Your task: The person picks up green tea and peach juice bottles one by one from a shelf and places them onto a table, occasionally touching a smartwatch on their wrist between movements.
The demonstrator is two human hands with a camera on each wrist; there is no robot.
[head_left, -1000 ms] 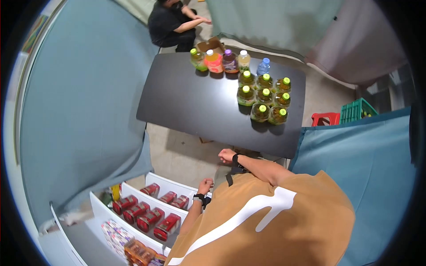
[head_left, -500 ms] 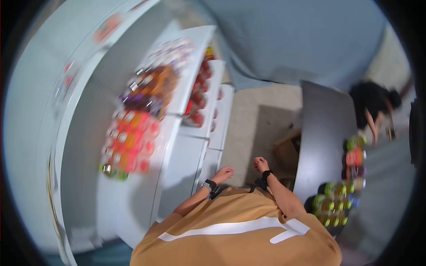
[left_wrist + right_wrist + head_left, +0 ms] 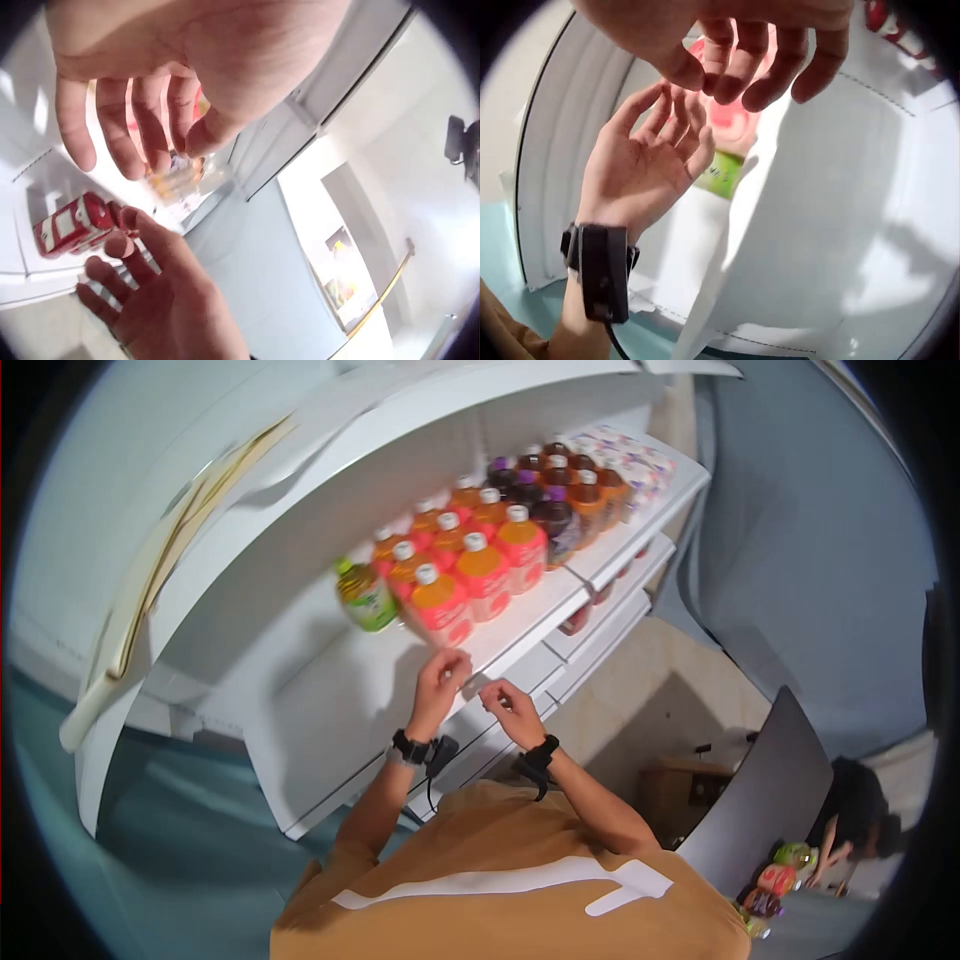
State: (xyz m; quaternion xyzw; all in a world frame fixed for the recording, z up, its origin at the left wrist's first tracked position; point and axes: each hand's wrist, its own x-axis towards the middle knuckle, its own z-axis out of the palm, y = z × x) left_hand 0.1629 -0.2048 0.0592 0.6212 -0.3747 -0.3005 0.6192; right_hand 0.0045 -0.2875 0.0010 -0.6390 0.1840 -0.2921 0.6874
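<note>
At centre frame, just below the front orange bottle (image 3: pixel 438 605) on the white shelf (image 3: pixel 330 705), the left hand (image 3: pixel 443 672) and right hand (image 3: pixel 503 700) hover empty, fingers loosely spread; rows (image 3: pixel 520 510) look shelved already, more bottles (image 3: pixel 775 878) wait on the desk (image 3: pixel 750 795) lower right

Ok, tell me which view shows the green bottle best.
Head view: the green bottle shows whole beside the orange bottles. Right wrist shows only a strip of its label beyond the left hand; left wrist shows none of it.
</note>
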